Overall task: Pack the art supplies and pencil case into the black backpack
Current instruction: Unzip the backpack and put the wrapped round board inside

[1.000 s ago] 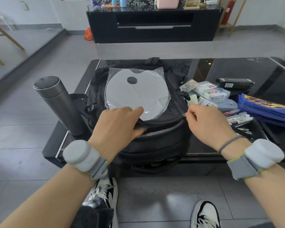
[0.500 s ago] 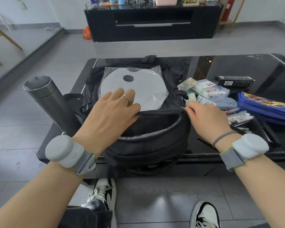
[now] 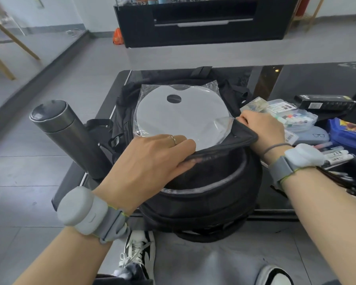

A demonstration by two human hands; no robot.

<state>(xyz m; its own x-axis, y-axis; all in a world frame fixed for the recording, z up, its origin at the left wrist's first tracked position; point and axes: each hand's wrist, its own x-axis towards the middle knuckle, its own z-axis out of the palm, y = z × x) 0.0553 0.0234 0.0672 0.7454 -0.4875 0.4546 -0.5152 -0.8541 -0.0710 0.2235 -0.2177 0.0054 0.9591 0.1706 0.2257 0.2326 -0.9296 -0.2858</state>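
Observation:
The black backpack (image 3: 203, 194) lies on the glossy black table (image 3: 308, 83), its top compartment gaping toward me. A white round palette (image 3: 181, 118) in clear plastic rests on the bag. My left hand (image 3: 150, 163) grips the near-left part of the lifted flap. My right hand (image 3: 261, 130) pinches the flap's right edge and holds it up. To the right lie a clear box of paints (image 3: 292, 118), a grey-blue glasses case (image 3: 314, 136), several markers (image 3: 335, 156) and a blue pencil case (image 3: 349, 136).
A dark steel flask (image 3: 70, 138) stands in the backpack's left side pocket. A black box (image 3: 325, 103) lies at the far right of the table. A black TV cabinet (image 3: 201, 19) stands across the grey tiled floor. My shoes show below the table edge.
Both hands have lifted the backpack flap higher and pulled it further back, so the compartment gapes wider. My right hand has moved up and away along the flap's right edge.

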